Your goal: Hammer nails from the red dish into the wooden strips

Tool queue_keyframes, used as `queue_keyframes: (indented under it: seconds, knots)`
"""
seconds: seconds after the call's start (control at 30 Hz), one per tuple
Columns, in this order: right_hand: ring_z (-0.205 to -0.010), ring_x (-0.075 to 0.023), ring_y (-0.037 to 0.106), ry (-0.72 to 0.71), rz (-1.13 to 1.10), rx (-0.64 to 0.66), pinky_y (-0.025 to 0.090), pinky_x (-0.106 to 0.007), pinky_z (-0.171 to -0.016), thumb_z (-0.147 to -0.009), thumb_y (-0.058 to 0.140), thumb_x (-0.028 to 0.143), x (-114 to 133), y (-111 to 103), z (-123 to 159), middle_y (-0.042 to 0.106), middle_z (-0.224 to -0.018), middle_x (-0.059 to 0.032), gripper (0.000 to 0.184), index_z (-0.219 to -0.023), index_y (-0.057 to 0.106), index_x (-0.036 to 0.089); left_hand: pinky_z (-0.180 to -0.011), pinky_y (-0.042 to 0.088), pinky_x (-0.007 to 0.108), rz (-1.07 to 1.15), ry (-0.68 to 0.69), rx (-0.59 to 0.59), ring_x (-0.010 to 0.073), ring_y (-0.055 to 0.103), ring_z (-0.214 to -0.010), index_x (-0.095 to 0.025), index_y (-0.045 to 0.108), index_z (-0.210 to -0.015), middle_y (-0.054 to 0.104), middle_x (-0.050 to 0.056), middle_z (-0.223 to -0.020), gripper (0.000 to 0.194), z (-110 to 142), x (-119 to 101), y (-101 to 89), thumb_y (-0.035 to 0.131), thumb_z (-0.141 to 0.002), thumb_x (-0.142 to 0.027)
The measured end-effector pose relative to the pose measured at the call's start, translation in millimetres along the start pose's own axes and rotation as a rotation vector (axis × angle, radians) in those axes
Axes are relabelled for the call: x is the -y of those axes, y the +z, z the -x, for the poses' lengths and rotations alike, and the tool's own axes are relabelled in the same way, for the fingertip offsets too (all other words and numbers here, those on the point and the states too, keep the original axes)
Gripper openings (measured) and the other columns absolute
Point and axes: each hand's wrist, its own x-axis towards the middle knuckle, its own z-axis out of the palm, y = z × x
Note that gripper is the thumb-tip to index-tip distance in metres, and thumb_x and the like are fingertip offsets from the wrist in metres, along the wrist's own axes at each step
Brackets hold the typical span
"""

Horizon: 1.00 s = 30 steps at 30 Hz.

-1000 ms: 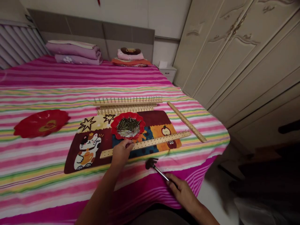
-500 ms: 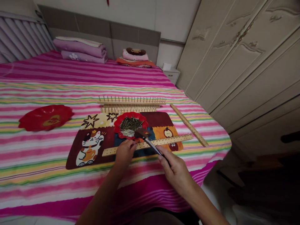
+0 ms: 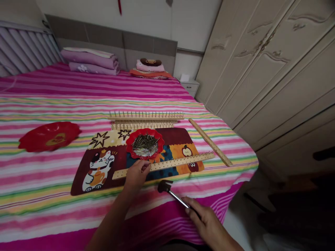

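My right hand [image 3: 205,221] grips a claw hammer [image 3: 178,198] by its dark handle, the head low over the striped sheet in front of the mat. Fingers pinched, my left hand [image 3: 137,172] rests at a wooden strip [image 3: 180,162] with rows of holes; what the fingertips hold, if anything, is too small to make out. Thin nails stand along the strip's right part. Just beyond that hand is a red scalloped dish [image 3: 128,143] filled with loose nails [image 3: 145,143]. Strip and dish lie on a mat [image 3: 78,179] with a cat picture.
Behind the dish lie wooden strips [image 3: 146,118] with upright nails. Another strip [image 3: 210,142] lies slantwise at the right near the bed's edge. A red plate [image 3: 49,136] is on the left. Folded bedding [image 3: 90,61] sits by the headboard; a wardrobe [image 3: 261,69] stands at the right.
The hammer has come down and back toward me, from over the strip beside the dish to in front of the mat. My left hand stays pinched at the strip.
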Motion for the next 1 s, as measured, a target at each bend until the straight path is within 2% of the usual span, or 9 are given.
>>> queue_keyframes:
  seconds: [0.1,0.17,0.23,0.37,0.5,0.6,0.8,0.93,1.0]
  knots:
    - [-0.094,-0.0183,0.064,0.05,-0.038,0.024,0.05,-0.026,-0.083,-0.09,0.041,0.034,-27.3,11.8,6.0,0.069,-0.105,-0.003,0.032,-0.117,0.057,0.025,-0.073,0.042,0.026,-0.073,0.044,-0.098,0.0158,0.058,-0.079,-0.02,0.064,-0.084,0.065,0.003,-0.087,0.021,-8.6,-1.0,-11.9,0.046,-0.078,-0.029]
    - [-0.097,-0.0193,0.063,0.07,-0.045,0.006,0.049,-0.027,-0.085,-0.09,0.042,0.035,-39.2,18.1,6.7,0.068,-0.108,-0.0042,0.032,-0.115,0.058,0.024,-0.078,0.04,0.028,-0.211,0.091,-0.121,0.0185,0.057,-0.086,-0.02,0.065,-0.084,0.065,0.005,-0.09,0.022,-20.4,-3.7,-17.6,0.045,-0.079,-0.028]
    - [-0.102,-0.0198,0.061,0.075,-0.05,-0.008,0.047,-0.027,-0.088,-0.09,0.042,0.035,-44.6,21.5,5.8,0.066,-0.113,-0.0054,0.033,-0.116,0.058,0.023,-0.078,0.039,0.032,-0.385,0.108,-0.065,0.0223,0.056,-0.088,-0.019,0.066,-0.081,0.066,0.008,-0.089,0.021,-34.6,-8.0,-19.4,0.047,-0.077,-0.026]
    - [-0.095,-0.0186,0.063,0.062,-0.062,-0.002,0.048,-0.026,-0.084,-0.09,0.041,0.035,-43.5,22.1,3.3,0.068,-0.107,-0.0044,0.032,-0.114,0.059,0.024,-0.07,0.034,0.036,-0.634,0.046,0.057,0.0277,0.056,-0.086,-0.02,0.068,-0.074,0.067,0.01,-0.085,0.021,-58.3,-18.0,-14.2,0.047,-0.075,-0.025]
    - [-0.09,-0.0187,0.064,0.073,-0.05,-0.02,0.049,-0.026,-0.08,-0.09,0.041,0.034,-43.6,23.0,1.9,0.069,-0.104,-0.0046,0.032,-0.114,0.059,0.024,-0.066,0.032,0.034,-0.683,-0.014,0.144,0.0261,0.059,-0.082,-0.018,0.066,-0.071,0.068,0.012,-0.083,0.023,-68.7,-22.0,-10.3,0.043,-0.076,-0.022]
    - [-0.089,-0.0188,0.064,0.065,-0.043,-0.031,0.049,-0.026,-0.079,-0.09,0.041,0.034,-45.5,24.4,1.3,0.069,-0.104,-0.0046,0.032,-0.113,0.059,0.023,-0.064,0.033,0.031,-0.683,0.005,0.182,0.0251,0.06,-0.084,-0.018,0.064,-0.073,0.068,0.012,-0.085,0.024,-70.6,-19.4,-13.1,0.041,-0.077,-0.022]
    - [-0.085,-0.0185,0.065,0.056,-0.072,-0.019,0.05,-0.026,-0.076,-0.089,0.041,0.033,-43.8,23.8,0.6,0.07,-0.098,-0.0036,0.031,-0.112,0.06,0.023,-0.065,0.037,0.027,-0.462,0.048,0.144,0.0183,0.058,-0.075,-0.018,0.059,-0.069,0.066,0.007,-0.079,0.015,-63.0,-15.0,-33.4,0.046,-0.074,-0.022]
    - [-0.084,-0.019,0.065,0.048,-0.082,-0.031,0.05,-0.026,-0.075,-0.089,0.042,0.034,-41.9,24.4,-0.1,0.071,-0.093,-0.0032,0.03,-0.109,0.061,0.023,-0.062,0.04,0.025,-0.05,-0.081,0.088,0.015,0.056,-0.065,-0.019,0.06,-0.07,0.063,0.001,-0.068,0.014,-45.4,-14.7,-46.8,0.053,-0.068,-0.032]
    - [-0.084,-0.019,0.065,0.053,-0.075,-0.029,0.05,-0.027,-0.076,-0.089,0.042,0.035,-41.9,25.1,0.1,0.071,-0.094,-0.0033,0.03,-0.109,0.061,0.023,-0.061,0.042,0.025,0.211,-0.152,0.091,0.0141,0.057,-0.064,-0.019,0.062,-0.079,0.064,0.001,-0.069,0.025,-34.0,-13.3,-49.4,0.059,-0.062,-0.037]
